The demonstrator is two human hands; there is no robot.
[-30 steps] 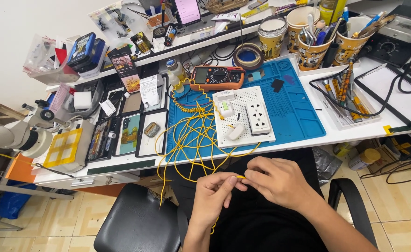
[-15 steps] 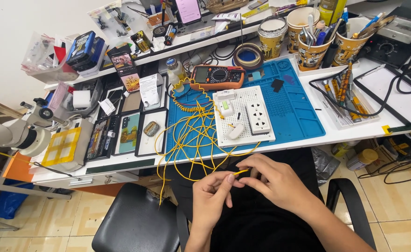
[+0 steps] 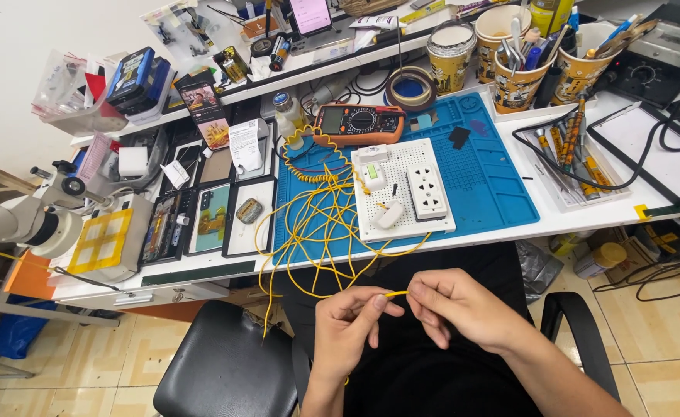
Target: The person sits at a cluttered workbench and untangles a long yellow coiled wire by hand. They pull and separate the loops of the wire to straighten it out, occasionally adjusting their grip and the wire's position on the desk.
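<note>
My left hand [image 3: 349, 324] and my right hand [image 3: 457, 305] are held over my lap, below the edge of the workbench. Both pinch the same thin yellow wire [image 3: 396, 293], which runs between their fingertips. The rest of the yellow wire lies in a loose tangle [image 3: 320, 224] that hangs off the blue work mat [image 3: 494, 177]. A white perforated board [image 3: 405, 189] with a socket strip and small white parts sits on the mat just beyond my hands.
An orange multimeter [image 3: 359, 123] lies behind the board. Paper cups of tools [image 3: 517, 66] stand at the back right, a tray of tools [image 3: 568, 158] beside the mat, phones and screens [image 3: 201, 216] at left, a microscope [image 3: 27, 220] far left. A black chair [image 3: 228, 371] stands below.
My hands have drawn slightly toward me and a little apart, with a short stretch of yellow wire now showing between the fingertips.
</note>
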